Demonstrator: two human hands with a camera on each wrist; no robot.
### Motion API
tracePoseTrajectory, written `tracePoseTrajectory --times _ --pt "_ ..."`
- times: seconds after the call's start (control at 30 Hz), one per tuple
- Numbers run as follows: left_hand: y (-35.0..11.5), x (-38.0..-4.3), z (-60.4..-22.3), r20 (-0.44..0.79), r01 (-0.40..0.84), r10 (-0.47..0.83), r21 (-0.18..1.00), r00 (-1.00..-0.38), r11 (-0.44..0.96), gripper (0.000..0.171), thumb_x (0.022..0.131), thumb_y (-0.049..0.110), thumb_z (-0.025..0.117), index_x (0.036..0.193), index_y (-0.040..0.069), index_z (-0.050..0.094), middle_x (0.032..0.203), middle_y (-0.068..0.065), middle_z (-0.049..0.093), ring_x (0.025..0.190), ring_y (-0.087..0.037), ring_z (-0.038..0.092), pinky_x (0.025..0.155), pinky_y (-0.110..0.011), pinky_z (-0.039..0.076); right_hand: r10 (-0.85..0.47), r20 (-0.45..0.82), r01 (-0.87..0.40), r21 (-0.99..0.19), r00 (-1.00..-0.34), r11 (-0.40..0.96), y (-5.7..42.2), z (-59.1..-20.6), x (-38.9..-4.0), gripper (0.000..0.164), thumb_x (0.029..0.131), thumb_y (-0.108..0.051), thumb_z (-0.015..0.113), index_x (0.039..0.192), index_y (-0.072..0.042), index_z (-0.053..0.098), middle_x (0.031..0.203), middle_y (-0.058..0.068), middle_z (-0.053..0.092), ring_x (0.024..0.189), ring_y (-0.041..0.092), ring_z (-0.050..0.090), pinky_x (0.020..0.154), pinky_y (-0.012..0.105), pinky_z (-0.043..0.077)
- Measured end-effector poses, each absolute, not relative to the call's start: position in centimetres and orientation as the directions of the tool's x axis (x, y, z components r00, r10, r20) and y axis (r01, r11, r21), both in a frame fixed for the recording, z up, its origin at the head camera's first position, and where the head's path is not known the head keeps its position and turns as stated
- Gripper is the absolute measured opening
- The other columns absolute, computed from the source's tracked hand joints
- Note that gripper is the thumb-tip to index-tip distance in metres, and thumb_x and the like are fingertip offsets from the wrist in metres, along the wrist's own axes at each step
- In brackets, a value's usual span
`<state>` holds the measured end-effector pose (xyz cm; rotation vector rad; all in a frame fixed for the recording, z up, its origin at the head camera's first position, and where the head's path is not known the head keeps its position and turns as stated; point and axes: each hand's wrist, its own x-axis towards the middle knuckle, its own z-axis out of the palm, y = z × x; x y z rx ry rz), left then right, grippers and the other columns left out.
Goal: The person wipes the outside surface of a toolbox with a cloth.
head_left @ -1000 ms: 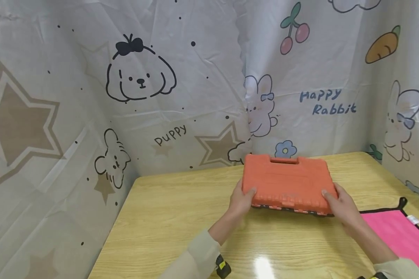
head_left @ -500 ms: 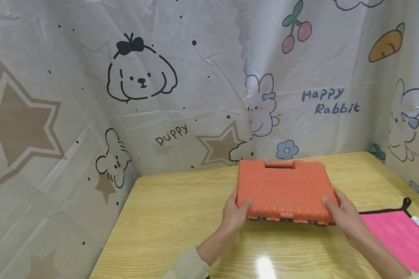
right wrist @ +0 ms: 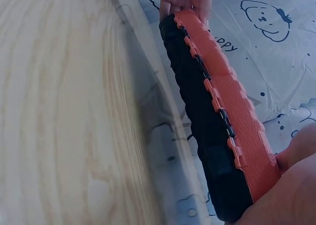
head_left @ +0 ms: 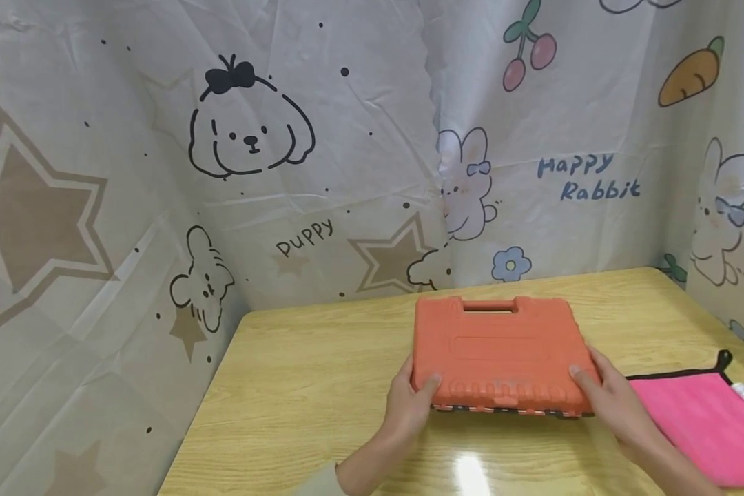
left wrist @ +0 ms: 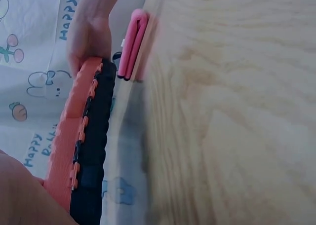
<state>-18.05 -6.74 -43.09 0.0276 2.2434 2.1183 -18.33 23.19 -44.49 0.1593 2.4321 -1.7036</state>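
One handle [head_left: 489,304], head view only | black lower half [left wrist: 95,141], wrist views | one orange case [head_left: 499,351], centre right, clasped thumbs-on-top by left hand [head_left: 406,408], right hand [head_left: 614,399] | one pink cloth [head_left: 709,420], lower right

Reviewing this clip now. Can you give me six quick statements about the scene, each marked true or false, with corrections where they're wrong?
1. The left hand and the right hand hold opposite ends of the red case. True.
2. The red case rests flat on the table. False: both wrist views show a gap between them.
3. The pink cloth lies on the person's right side of the table. True.
4. The handle is on the side nearest the person. False: it is on the far side.
5. The red case has a black base. True.
6. The red case is wide open. False: it is closed.
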Motion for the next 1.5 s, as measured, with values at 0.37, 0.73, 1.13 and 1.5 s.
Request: tracePoseTrajectory --times 0.37,0.73,1.13,1.5 --pt "-7.5 -16.2 -43.2 -0.098 -0.095 0.034 0.992 -0.995 0.086 0.066 0.102 0.013 0.058 0.157 0.001 0.024 0.152 -0.018 0.041 0.137 -0.032 0.042 0.11 -0.048 0.038 -0.011 -0.182 0.164 -0.911 -0.983 0.378 22.8 -44.7 -17.0 0.082 0.107 -0.042 0.04 0.157 0.0 -0.01 0.157 0.036 0.005 0.143 0.051 0.01 0.112 0.066 0.016" --pt "-8.4 -14.5 -44.5 -0.124 -0.122 0.033 0.991 -0.992 0.059 0.071 0.1 0.011 0.061 0.152 -0.013 0.019 0.148 -0.03 0.04 0.133 -0.039 0.045 0.106 -0.048 0.042 -0.039 -0.179 0.148 -0.899 -0.983 0.411 22.3 -45.8 -15.9 0.082 0.108 -0.04 0.041 0.155 0.008 -0.006 0.154 0.041 0.009 0.14 0.055 0.016 0.111 0.067 0.02" --pt "-8.8 -13.9 -46.1 -0.139 -0.139 -0.013 0.975 -0.99 0.172 0.071 0.096 0.009 0.066 0.147 -0.019 0.025 0.143 -0.035 0.042 0.129 -0.043 0.048 0.103 -0.049 0.045 -0.078 -0.254 0.209 -0.907 -0.964 0.365 22.2 -46.9 -15.8 0.083 0.108 -0.037 0.044 0.154 0.008 -0.009 0.156 0.039 -0.001 0.143 0.052 0.004 0.113 0.065 0.014" --pt "-8.9 -13.8 -46.6 -0.179 -0.186 -0.052 0.961 -0.982 0.206 0.072 0.095 0.013 0.069 0.146 -0.018 0.03 0.142 -0.035 0.044 0.13 -0.044 0.046 0.103 -0.051 0.045 -0.101 -0.257 0.201 -0.903 -0.961 0.379 22.2 -47.5 -15.9 0.087 0.107 -0.04 0.046 0.154 0.009 -0.009 0.155 0.04 -0.002 0.143 0.054 0.003 0.113 0.066 0.015"
